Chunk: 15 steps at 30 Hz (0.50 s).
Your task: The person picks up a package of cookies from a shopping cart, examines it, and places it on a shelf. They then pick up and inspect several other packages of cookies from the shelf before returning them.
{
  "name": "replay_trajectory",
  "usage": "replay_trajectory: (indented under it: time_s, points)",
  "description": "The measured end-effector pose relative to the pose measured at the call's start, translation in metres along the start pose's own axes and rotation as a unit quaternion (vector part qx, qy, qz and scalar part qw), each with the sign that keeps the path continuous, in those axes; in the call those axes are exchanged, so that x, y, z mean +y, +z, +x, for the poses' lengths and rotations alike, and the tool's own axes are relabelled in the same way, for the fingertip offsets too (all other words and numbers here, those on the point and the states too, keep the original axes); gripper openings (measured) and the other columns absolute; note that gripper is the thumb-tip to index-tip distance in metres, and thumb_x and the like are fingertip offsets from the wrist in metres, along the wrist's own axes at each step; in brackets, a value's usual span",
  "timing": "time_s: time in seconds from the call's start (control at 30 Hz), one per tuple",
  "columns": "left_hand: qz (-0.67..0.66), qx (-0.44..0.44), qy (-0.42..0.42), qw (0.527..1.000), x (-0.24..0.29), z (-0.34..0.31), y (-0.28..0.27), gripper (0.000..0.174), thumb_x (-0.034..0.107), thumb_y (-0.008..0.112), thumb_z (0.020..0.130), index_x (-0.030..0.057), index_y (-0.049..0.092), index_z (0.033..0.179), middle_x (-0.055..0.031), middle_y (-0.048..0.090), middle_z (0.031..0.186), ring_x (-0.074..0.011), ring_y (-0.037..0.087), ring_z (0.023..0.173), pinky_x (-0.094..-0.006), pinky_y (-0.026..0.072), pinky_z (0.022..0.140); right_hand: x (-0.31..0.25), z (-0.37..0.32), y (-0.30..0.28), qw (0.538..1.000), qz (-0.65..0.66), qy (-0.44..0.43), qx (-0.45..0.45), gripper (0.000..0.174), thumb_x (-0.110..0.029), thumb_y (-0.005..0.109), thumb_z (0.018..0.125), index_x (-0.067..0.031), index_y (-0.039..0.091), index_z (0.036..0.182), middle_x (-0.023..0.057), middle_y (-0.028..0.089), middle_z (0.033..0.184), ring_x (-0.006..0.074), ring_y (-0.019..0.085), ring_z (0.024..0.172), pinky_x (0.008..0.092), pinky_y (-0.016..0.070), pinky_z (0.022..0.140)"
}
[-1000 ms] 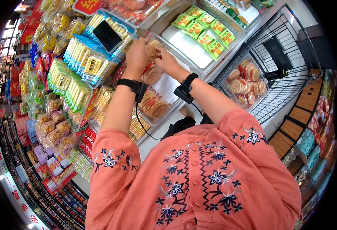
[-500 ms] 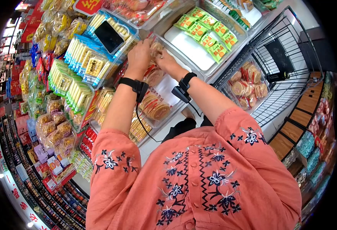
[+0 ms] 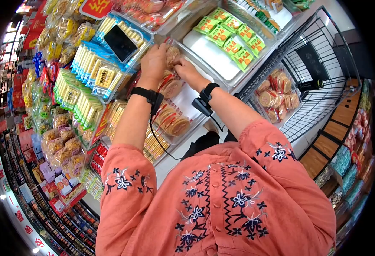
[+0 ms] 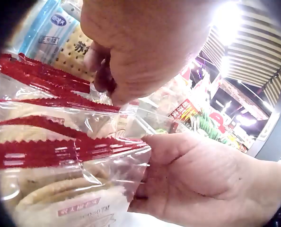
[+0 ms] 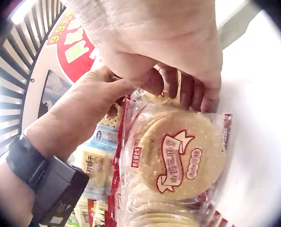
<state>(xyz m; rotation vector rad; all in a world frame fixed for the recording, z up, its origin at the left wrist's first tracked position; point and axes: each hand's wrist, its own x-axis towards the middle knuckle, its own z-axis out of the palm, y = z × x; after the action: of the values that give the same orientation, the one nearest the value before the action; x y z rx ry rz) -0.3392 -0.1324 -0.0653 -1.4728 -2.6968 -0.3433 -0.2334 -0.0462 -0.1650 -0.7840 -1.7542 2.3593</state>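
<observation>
In the head view both hands are over a clear tray of round flat biscuits in clear, red-edged packets. My left hand [image 3: 153,64] pinches the upper edge of a biscuit packet [image 3: 173,55]. From the other side my right hand [image 3: 190,73] grips the same packet, its fingers curled. The right wrist view shows the right hand [image 5: 164,38] just above a sesame biscuit packet [image 5: 183,156], with the left hand [image 5: 86,101] beside it. Standing packets [image 4: 60,156] with red seals partly hide the right hand's fingertips in the left wrist view.
A phone [image 3: 120,43] lies on blue cracker packs [image 3: 89,59] left of the hands. Green snack packets [image 3: 232,36] sit in a tray to the right. Beyond it stands a wire shopping cart [image 3: 324,102] holding a box of biscuits [image 3: 277,96].
The packet between the hands has tilted from lying fairly flat to more upright. Both hands have stayed almost in place, still on it.
</observation>
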Motion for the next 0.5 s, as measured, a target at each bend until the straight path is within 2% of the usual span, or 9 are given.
replay_trajectory:
  time_s: [0.07,0.17,0.27,0.3,0.4,0.5]
  points:
    - [-0.001,0.005,-0.016,1.000,0.003,0.000,0.002,0.015,0.018,0.060,0.093,0.0141,0.058,0.107,-0.0141,0.063,0.099,-0.0390,0.064,0.094,-0.0495,0.0521,0.075,0.008,0.003,-0.003,0.999,-0.022,0.001,-0.047,0.036,-0.020,0.052,0.089,0.0025,0.065,0.114,0.0218,0.070,0.108,0.0329,0.066,0.100,0.0381,0.0492,0.092]
    - [-0.002,0.005,-0.015,1.000,0.006,0.000,0.000,0.015,0.017,0.059,0.092,0.0139,0.059,0.107,-0.0133,0.064,0.099,-0.0381,0.065,0.093,-0.0490,0.0524,0.075,-0.011,-0.003,-0.008,0.991,-0.113,0.019,-0.064,0.035,-0.020,0.050,0.088,0.0008,0.068,0.109,0.0233,0.071,0.101,0.0371,0.067,0.096,0.0401,0.0496,0.091]
    - [-0.015,-0.004,-0.009,1.000,0.003,0.002,-0.005,0.015,0.016,0.058,0.092,0.0133,0.059,0.107,-0.0133,0.066,0.100,-0.0377,0.066,0.093,-0.0494,0.0524,0.075,-0.002,0.003,-0.006,0.992,-0.098,-0.021,-0.070,0.031,-0.014,0.050,0.091,0.0028,0.066,0.113,0.0078,0.067,0.098,0.0175,0.061,0.087,0.0319,0.0491,0.080]
    - [-0.022,-0.007,-0.008,1.000,0.001,0.003,-0.007,0.015,0.015,0.058,0.092,0.0131,0.059,0.107,-0.0133,0.067,0.101,-0.0375,0.066,0.093,-0.0496,0.0524,0.075,-0.003,0.002,-0.005,0.993,-0.088,-0.012,-0.076,0.035,-0.013,0.049,0.091,0.0028,0.064,0.118,0.0105,0.068,0.106,0.0209,0.063,0.096,0.0325,0.0497,0.086]
    - [-0.020,-0.053,-0.002,0.998,-0.003,0.008,-0.013,0.015,0.015,0.057,0.092,0.0123,0.058,0.107,-0.0140,0.068,0.101,-0.0377,0.067,0.094,-0.0500,0.0525,0.075,-0.003,-0.002,0.002,0.995,-0.089,0.011,-0.040,0.041,-0.012,0.050,0.090,0.0016,0.061,0.127,0.0146,0.068,0.115,0.0226,0.063,0.107,0.0324,0.0491,0.094]
    - [0.028,-0.061,0.003,0.998,0.001,0.009,-0.018,0.015,0.014,0.056,0.091,0.0119,0.058,0.106,-0.0147,0.068,0.099,-0.0393,0.068,0.092,-0.0503,0.0531,0.075,0.000,0.001,0.003,0.986,-0.155,-0.023,-0.049,0.046,-0.012,0.049,0.090,-0.0010,0.059,0.134,0.0165,0.067,0.120,0.0237,0.063,0.113,0.0320,0.0477,0.099]
